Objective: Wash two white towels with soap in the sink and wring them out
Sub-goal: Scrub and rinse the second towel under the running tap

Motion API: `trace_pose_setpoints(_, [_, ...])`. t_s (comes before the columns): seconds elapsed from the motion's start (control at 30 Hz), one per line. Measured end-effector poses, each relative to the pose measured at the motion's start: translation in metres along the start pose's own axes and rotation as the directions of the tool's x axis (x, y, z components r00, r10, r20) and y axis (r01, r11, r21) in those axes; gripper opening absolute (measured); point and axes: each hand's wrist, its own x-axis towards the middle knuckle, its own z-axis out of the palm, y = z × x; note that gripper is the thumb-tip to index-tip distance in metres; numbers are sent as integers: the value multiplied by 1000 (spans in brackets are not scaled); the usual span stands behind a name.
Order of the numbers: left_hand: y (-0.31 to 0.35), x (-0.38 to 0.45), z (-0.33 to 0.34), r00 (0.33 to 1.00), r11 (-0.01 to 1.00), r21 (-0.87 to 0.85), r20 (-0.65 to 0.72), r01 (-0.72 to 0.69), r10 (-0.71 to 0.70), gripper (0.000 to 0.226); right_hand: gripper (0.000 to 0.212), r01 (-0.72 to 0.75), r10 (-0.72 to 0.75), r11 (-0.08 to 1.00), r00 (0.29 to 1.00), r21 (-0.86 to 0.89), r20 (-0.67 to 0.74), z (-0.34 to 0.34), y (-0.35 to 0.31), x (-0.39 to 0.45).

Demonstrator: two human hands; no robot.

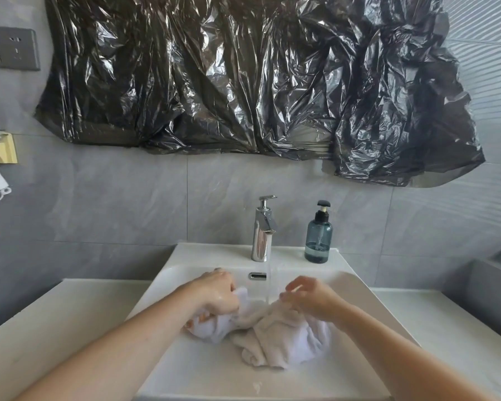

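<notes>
1. Head view, the task's things: the white towels (275,334) lie bunched and wet in the middle of the sink (203,369) basin, under a thin stream running from the faucet (262,230). I cannot tell where one towel ends and the other begins.
2. Head view, hands: the left hand (217,293) has its fingers curled into the left end of the cloth and grips it. The right hand (307,296) hovers at the right end, fingers loosely bent and parted; they seem to touch the fabric, not clamp it.
3. Progress, as a judgement: the towels are soaked and the skin looks slick, so washing is likely under way; rinsing and wringing both are left.
4. Surroundings: a blue soap bottle (318,235) stands on the sink's back rim, right of the faucet. Black plastic sheeting (243,76) hangs on the wall above. The white tabletop (35,337) flanks the basin. Nothing blocks the hands.
</notes>
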Motion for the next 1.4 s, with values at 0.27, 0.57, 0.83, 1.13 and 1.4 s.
trace_pose_setpoints(0.27, [-1,-1,29,986,986,147,160,-78,55,36,76,-50,112,898,987,-437,117,22,11,-4])
trace_pose_setpoints(0.57, [22,-8,2,995,449,-890,-98,-82,-12,35,46,49,33,919,979,391,-201,17,-15,9])
trace_pose_setpoints(0.83, [62,19,19,982,545,-837,-139,-47,-129,68,36,241,-63,864,923,443,-379,50,-57,-14])
trace_pose_setpoints(1.13, [58,34,25,928,729,-660,-360,-182,-93,54,29,279,-154,932,882,230,-446,53,-60,-4])
trace_pose_setpoints(1.4, [49,33,23,945,583,-803,-274,-124,-177,61,27,262,-175,953,885,151,-432,54,-59,7])
